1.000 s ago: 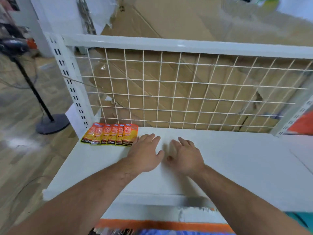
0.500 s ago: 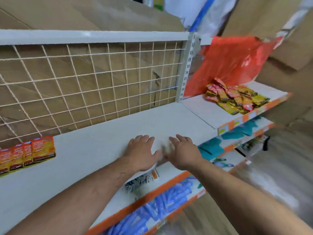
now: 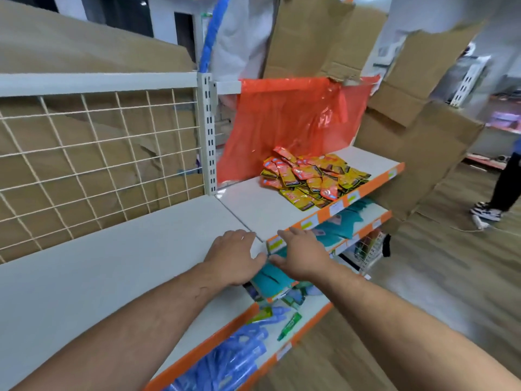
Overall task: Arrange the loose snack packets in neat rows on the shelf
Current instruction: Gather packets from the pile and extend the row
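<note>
While the white shelf [image 3: 112, 266] runs wide and bare along the wire mesh back [image 3: 98, 153], the neighbouring shelf section [image 3: 253, 204] to its right carries a red plastic bag [image 3: 284, 122] hanging at the rear and a loose heap of snack packets [image 3: 307, 179] near its orange front edge. Both hands hover palm down at the seam between the sections, well short of the heap: left hand [image 3: 234, 258] and right hand [image 3: 298, 252], fingers spread, grasping nothing.
</note>
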The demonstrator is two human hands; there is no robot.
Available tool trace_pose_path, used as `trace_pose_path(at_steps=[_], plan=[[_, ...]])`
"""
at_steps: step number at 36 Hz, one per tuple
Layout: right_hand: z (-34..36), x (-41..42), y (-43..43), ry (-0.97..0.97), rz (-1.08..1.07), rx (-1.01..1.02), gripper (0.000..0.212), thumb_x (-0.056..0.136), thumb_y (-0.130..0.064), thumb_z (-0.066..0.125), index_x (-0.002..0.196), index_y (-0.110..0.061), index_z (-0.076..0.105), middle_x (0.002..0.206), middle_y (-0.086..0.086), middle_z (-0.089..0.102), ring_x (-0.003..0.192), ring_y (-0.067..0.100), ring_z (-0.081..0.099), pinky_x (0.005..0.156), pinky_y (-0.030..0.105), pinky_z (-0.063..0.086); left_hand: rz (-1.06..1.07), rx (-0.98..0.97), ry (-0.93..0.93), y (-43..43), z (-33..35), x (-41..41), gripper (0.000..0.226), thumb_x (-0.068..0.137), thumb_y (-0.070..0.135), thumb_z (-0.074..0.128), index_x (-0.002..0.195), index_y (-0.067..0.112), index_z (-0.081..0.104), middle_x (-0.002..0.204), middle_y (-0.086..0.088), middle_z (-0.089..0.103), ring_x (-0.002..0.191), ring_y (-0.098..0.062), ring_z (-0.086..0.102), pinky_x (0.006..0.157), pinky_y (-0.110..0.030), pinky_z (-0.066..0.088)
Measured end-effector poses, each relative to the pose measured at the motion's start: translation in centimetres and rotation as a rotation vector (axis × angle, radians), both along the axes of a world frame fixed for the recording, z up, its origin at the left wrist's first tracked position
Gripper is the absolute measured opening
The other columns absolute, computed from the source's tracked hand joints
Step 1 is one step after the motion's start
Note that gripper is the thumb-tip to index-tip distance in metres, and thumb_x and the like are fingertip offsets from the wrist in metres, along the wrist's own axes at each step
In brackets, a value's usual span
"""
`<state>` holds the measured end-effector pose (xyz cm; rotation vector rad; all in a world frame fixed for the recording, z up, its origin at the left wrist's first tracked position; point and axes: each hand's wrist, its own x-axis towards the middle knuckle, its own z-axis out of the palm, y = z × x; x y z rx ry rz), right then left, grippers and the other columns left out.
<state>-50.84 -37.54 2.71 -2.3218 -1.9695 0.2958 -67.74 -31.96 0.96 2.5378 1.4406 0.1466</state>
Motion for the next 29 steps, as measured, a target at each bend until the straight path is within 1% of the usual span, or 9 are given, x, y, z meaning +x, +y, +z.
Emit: trace_pose_path(at_steps=[5, 9, 12, 15, 17, 20, 23, 26, 29], plan=[[0.5, 5.3, 2.5, 0.009, -0.019, 0.011, 0.077, 0.09, -0.061, 0.054, 0.154, -0.023, 0.03, 0.16, 0.007, 0.026, 0.146, 0.031, 0.022, 0.115, 0.05, 0.03, -0.043, 0.04, 0.035, 2.9, 0.5, 5.3, 0.07, 0.092, 0.064, 0.036, 0.149, 0.024, 0.032, 0.151, -0.002, 0.039, 0.137, -0.024, 0.035, 0.113, -0.039, 0.029], [0.6, 8.7, 5.3, 0.023, -0.063, 0.01, 0.078, 0.09, -0.063, 0.054, 0.154, -0.025, 0.03, 0.16, 0.006, 0.026, 0.145, 0.031, 0.022, 0.113, 0.053, 0.032, -0.072, 0.04, 0.042, 6.3, 0.4, 9.0, 0.072, 0.091, 0.064, 0.035, 0.15, 0.023, 0.032, 0.152, -0.003, 0.037, 0.137, -0.025, 0.033, 0.113, -0.04, 0.028], [0.5, 11.1, 7.7, 0.034, -0.079, 0.008, 0.076, 0.091, -0.058, 0.057, 0.154, -0.025, 0.03, 0.161, 0.005, 0.025, 0.146, 0.031, 0.021, 0.115, 0.05, 0.031, -0.094, 0.042, 0.031, 9.4, 0.1, 11.8, 0.071, 0.09, 0.062, 0.035, 0.15, 0.023, 0.032, 0.152, -0.003, 0.037, 0.137, -0.025, 0.033, 0.113, -0.04, 0.029], [0.1, 13.8, 10.3, 0.027, -0.095, -0.006, 0.074, 0.092, -0.056, 0.056, 0.153, -0.023, 0.031, 0.16, 0.007, 0.027, 0.146, 0.031, 0.021, 0.116, 0.045, 0.03, -0.119, 0.062, 0.023, 12.9, -0.1, 14.6, 0.072, 0.088, 0.064, 0.034, 0.147, 0.022, 0.036, 0.149, -0.005, 0.041, 0.134, -0.026, 0.037, 0.111, -0.041, 0.031], [-0.2, 15.5, 12.0, 0.022, -0.125, -0.002, 0.072, 0.092, -0.056, 0.056, 0.152, -0.023, 0.034, 0.159, 0.007, 0.03, 0.146, 0.031, 0.023, 0.115, 0.046, 0.031, -0.135, 0.076, 0.004, 15.1, -0.2, 16.5, 0.067, 0.09, 0.061, 0.038, 0.143, 0.021, 0.041, 0.144, -0.005, 0.046, 0.131, -0.027, 0.04, 0.108, -0.04, 0.034], [0.0, 17.8, 14.4, 0.011, -0.172, 0.014, 0.067, 0.089, -0.052, 0.057, 0.147, -0.022, 0.041, 0.155, 0.007, 0.037, 0.14, 0.032, 0.032, 0.111, 0.045, 0.037, -0.151, 0.073, -0.025, 17.7, 0.1, 19.0, 0.061, 0.091, 0.058, 0.042, 0.137, 0.018, 0.047, 0.137, -0.007, 0.051, 0.128, -0.027, 0.042, 0.106, -0.038, 0.036], [0.0, 20.0, 16.7, -0.011, -0.162, 0.012, 0.067, 0.089, -0.053, 0.058, 0.145, -0.02, 0.046, 0.15, 0.011, 0.044, 0.138, 0.033, 0.038, 0.112, 0.043, 0.036, -0.175, 0.09, -0.018, 20.0, 0.3, 21.2, 0.061, 0.09, 0.057, 0.043, 0.136, 0.017, 0.047, 0.134, -0.008, 0.052, 0.126, -0.029, 0.043, 0.105, -0.039, 0.037], [0.1, 21.8, 19.1, 0.003, -0.163, 0.036, 0.062, 0.087, -0.051, 0.059, 0.139, -0.018, 0.051, 0.144, 0.011, 0.049, 0.132, 0.033, 0.043, 0.107, 0.043, 0.042, -0.177, 0.122, -0.016, 22.1, 0.5, 22.9, 0.059, 0.09, 0.056, 0.043, 0.133, 0.016, 0.048, 0.131, -0.007, 0.053, 0.124, -0.028, 0.043, 0.103, -0.039, 0.039], [-0.1, 23.3, 21.6, 0.019, -0.119, 0.057, 0.064, 0.088, -0.05, 0.059, 0.142, -0.017, 0.049, 0.146, 0.009, 0.047, 0.136, 0.032, 0.04, 0.109, 0.043, 0.04, -0.157, 0.165, -0.024, 23.8, 0.6, 24.2, 0.055, 0.091, 0.054, 0.044, 0.131, 0.016, 0.049, 0.13, -0.006, 0.053, 0.123, -0.027, 0.043, 0.102, -0.04, 0.038]])
